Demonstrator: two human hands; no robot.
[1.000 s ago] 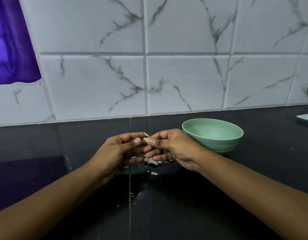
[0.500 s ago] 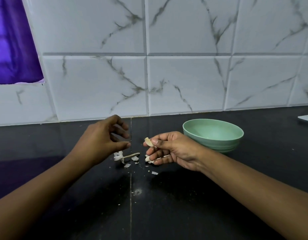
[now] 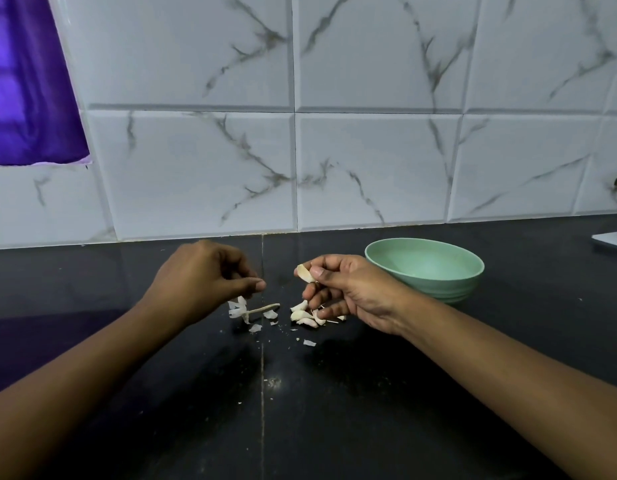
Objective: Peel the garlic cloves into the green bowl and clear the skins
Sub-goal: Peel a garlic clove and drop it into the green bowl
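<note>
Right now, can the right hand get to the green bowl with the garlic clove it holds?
Probably yes. The right hand pinches the garlic clove just left of the green bowl, and nothing stands between them; the bowl's open top faces up.

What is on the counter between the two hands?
In the head view, bare black counter with a seam lies between the left hand and right hand; lower down lie garlic skins, a dry stem and cloves.
</note>
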